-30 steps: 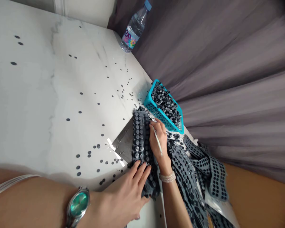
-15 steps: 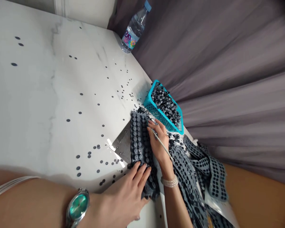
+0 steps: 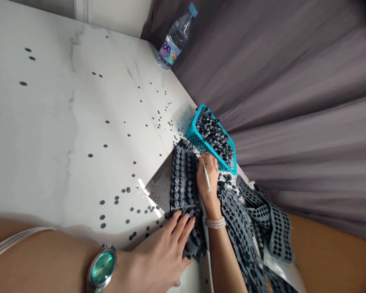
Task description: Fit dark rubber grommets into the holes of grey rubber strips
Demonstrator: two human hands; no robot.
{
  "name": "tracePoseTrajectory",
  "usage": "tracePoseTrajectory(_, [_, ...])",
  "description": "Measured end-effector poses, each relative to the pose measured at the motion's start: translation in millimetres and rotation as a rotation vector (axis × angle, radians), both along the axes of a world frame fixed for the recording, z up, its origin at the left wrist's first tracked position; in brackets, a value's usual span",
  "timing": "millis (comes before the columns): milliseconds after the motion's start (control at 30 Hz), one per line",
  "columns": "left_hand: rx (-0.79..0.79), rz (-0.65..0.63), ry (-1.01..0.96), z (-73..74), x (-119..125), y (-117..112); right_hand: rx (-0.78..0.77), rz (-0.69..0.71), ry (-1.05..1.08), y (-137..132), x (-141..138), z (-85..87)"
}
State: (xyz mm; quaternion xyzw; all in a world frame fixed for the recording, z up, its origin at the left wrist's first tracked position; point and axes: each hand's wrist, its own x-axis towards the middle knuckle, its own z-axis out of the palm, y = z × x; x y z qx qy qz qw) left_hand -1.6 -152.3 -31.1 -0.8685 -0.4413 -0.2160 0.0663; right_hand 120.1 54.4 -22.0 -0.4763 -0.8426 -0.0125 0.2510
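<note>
A dark grey rubber-like sheet (image 3: 180,179) with rows of round raised knobs lies over a dark square plate (image 3: 161,183) on the table. My left hand (image 3: 167,244) rests on the sheet's near end, its fingers stretched out and slightly apart. At the sheet's right edge is my right hand (image 3: 210,179), fingers closed round a thin white stick-like tool (image 3: 206,176). The tool's working tip is hidden by the fingers. Small dark discs (image 3: 116,199) are scattered beside the plate, and a few lie on it.
A turquoise basket (image 3: 198,140) heaped with small dark pieces stands just beyond my right hand. Perforated grey sheets (image 3: 240,228) are piled to the right of my forearm. A water bottle (image 3: 173,42) stands at the table's back edge by the grey curtain (image 3: 277,101).
My right hand has shifted slightly right, to the sheet's edge, and the stick-like tool has turned steeper. My left hand stays on the sheet. The whole view has moved a little.
</note>
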Motion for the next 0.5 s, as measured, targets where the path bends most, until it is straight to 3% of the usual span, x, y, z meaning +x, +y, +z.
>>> tracePoseTrajectory(133, [0.013, 0.007, 0.002, 0.9, 0.1, -0.3, -0.029, -0.066, 0.051, -1.2, 6.8, 6.8])
tracePoseTrajectory(367, [0.01, 0.012, -0.017, 0.4, 1.2, 1.0, -0.11, 0.121, 0.047, -13.6, -0.8, 13.0])
tracePoseTrajectory(500, [0.006, 0.005, -0.021, -1.3, 1.9, 0.6, -0.113, 0.143, 0.031, -10.6, -5.7, 8.3])
